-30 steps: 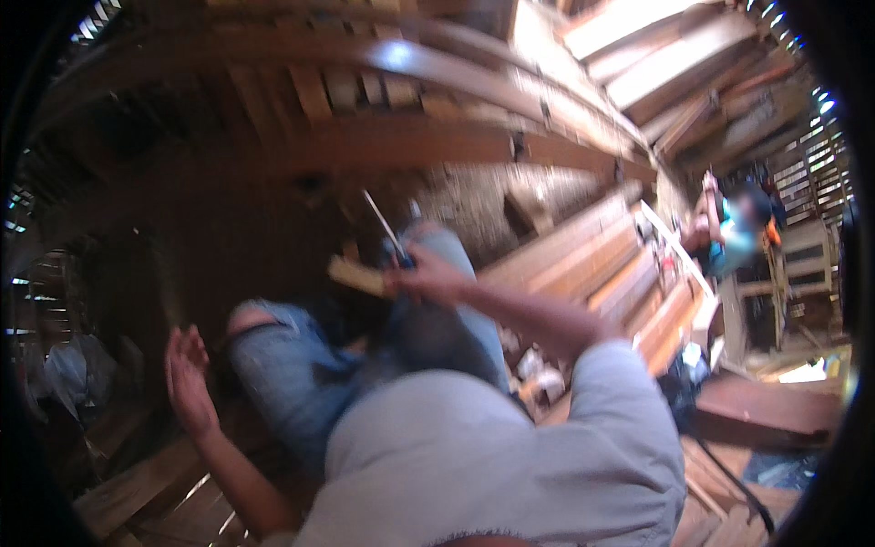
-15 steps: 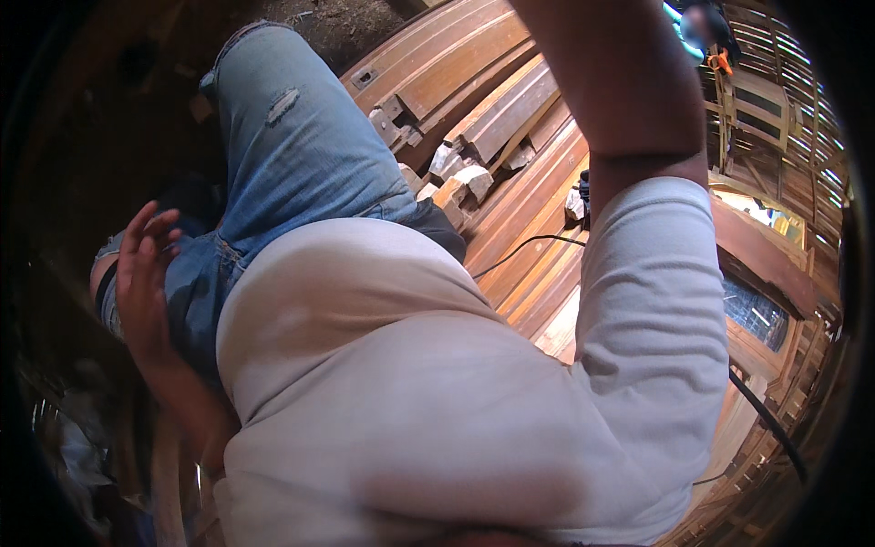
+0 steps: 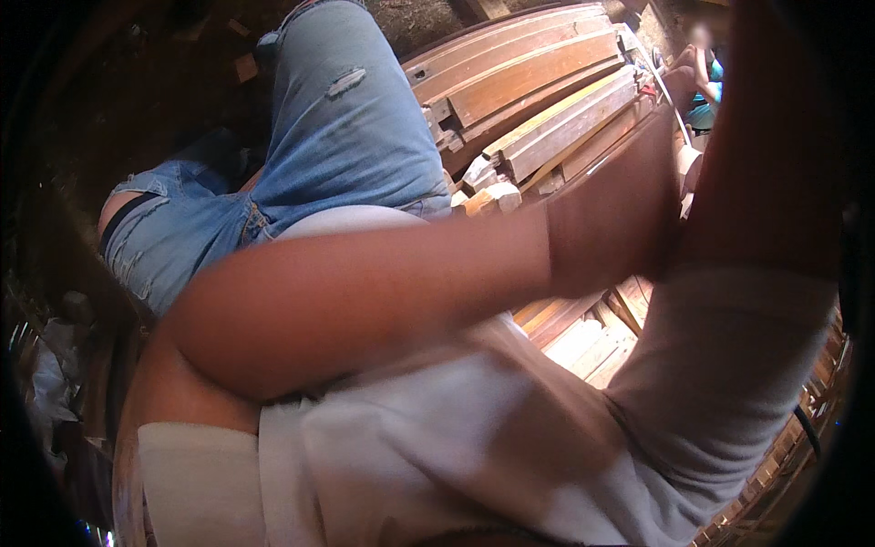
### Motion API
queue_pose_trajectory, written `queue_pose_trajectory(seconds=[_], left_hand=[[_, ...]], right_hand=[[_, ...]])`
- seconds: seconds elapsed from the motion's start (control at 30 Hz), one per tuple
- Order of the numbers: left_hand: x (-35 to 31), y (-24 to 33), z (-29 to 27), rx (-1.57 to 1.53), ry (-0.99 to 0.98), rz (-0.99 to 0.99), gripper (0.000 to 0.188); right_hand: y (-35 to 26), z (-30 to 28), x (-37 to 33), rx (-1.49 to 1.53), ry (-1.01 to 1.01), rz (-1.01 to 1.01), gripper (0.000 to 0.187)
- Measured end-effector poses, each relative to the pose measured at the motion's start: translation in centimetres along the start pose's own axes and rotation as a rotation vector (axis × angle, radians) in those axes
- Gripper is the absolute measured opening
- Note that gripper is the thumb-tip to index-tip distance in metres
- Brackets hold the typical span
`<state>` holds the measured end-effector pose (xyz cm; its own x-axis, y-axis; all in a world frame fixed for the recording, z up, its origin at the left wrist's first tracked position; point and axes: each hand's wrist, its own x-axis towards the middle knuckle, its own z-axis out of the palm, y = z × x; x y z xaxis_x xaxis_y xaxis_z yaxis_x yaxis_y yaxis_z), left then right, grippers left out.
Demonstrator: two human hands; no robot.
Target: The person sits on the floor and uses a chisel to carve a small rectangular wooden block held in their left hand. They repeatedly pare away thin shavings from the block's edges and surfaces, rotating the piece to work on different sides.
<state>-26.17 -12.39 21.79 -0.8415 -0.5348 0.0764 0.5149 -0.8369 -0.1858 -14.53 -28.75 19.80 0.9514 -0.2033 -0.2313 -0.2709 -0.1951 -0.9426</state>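
Note:
My left forearm crosses in front of my body. My left hand (image 3: 615, 205) is at the right, close against my raised right arm (image 3: 770, 155). Its fingers are smeared and partly hidden, so I cannot tell whether it holds anything. The right arm rises out of the picture at the upper right, and the right hand is out of view. Behind the left hand lies a stack of brown wooden boards (image 3: 538, 77) with cut joints at their ends. My legs, in torn blue jeans (image 3: 355, 137), are at the upper left.
Another person (image 3: 706, 77) in a turquoise top sits at the far upper right, beyond the boards. Pale lumber pieces (image 3: 597, 346) show below my left wrist. A whitish plastic bag (image 3: 50, 378) lies at the left, and a dark cable (image 3: 807, 428) hangs at the lower right.
My left hand has swung from beside my thigh across my body to my right arm. The right arm has shifted right, and the view has turned, bringing the other person's seated body into sight.

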Motion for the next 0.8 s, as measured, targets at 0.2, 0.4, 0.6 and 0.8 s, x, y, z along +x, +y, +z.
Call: queue_pose_trajectory(seconds=[0.2, 0.4, 0.6, 0.8], left_hand=[[-5.9, 5.7, -0.2, 0.149, 0.129, 0.428, 0.094], [-3.9, 4.1, -0.3, 0.106, 0.098, 0.342, 0.093], [-2.1, 3.0, 0.7, 0.128, 0.094, 0.449, 0.093], [-7.0, 10.5, 3.8, 0.318, 0.097, 1.049, 0.093]], right_hand=[[-2.3, -2.1, 1.8, -0.057, 0.100, -0.055, 0.031], [-1.3, -3.3, 1.5, -0.036, 0.150, -0.011, 0.031], [-1.5, -3.4, 1.6, -0.034, 0.174, -0.028, 0.031], [-1.3, -4.5, 0.7, -0.029, 0.215, -0.018, 0.031]])
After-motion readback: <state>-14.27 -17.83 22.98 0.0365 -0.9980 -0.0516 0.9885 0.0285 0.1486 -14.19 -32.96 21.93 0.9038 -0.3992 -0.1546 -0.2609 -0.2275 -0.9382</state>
